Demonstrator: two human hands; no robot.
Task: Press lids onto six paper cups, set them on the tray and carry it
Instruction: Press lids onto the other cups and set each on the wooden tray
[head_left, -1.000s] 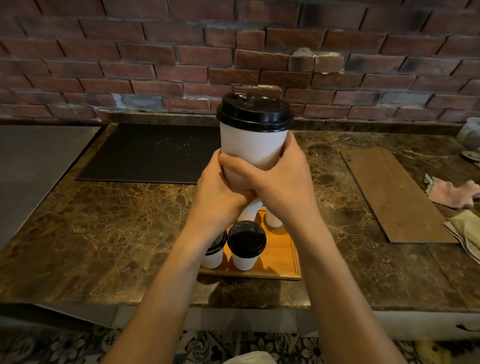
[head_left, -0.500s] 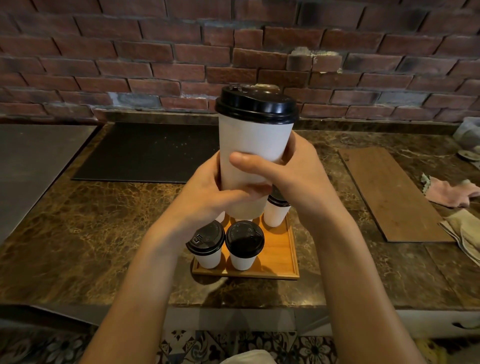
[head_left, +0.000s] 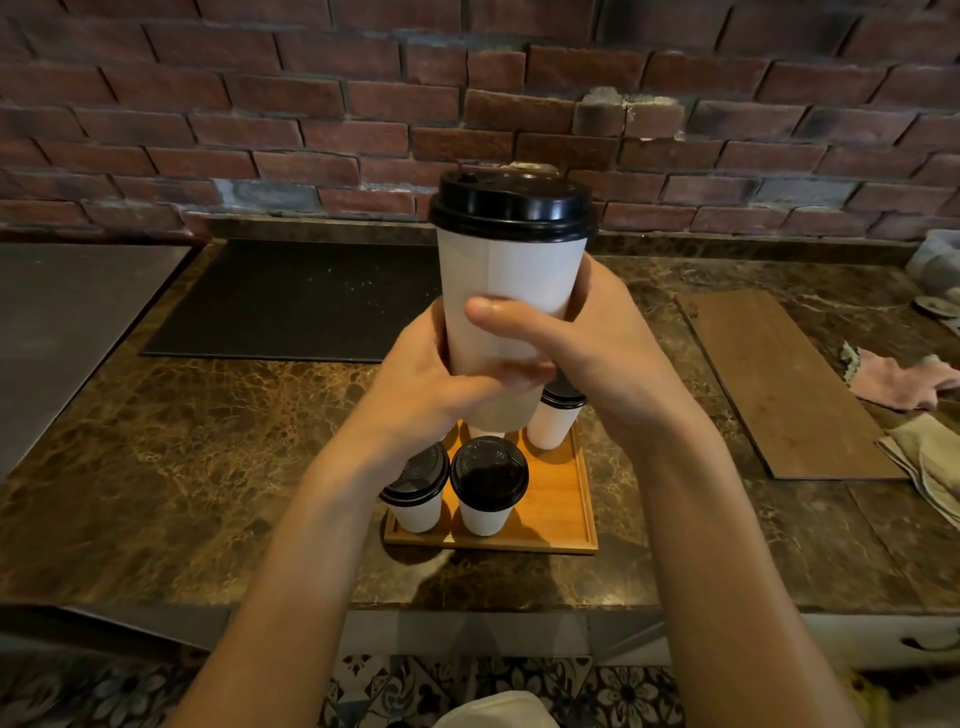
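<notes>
A white paper cup (head_left: 511, 280) with a black lid (head_left: 511, 205) is held upright, high in front of the camera. My left hand (head_left: 426, 379) grips its lower left side and my right hand (head_left: 597, 353) wraps its lower right side, thumb across the front. Below, on the marble counter, a small wooden tray (head_left: 563, 512) carries lidded white cups: two at the front (head_left: 415, 493) (head_left: 488, 491) and one at the back right (head_left: 558, 415). Another cup behind them is mostly hidden by the held cup and my hands.
A black mat (head_left: 291, 301) lies at the back left of the counter (head_left: 182, 467). A wooden board (head_left: 779, 379) lies to the right, with pink and beige cloths (head_left: 904, 384) beyond it. A brick wall (head_left: 311, 104) closes the back; the counter's front edge is near me.
The held cup has stayed raised in both hands. The hands have shifted slightly lower on it, uncovering more of the cups on the tray.
</notes>
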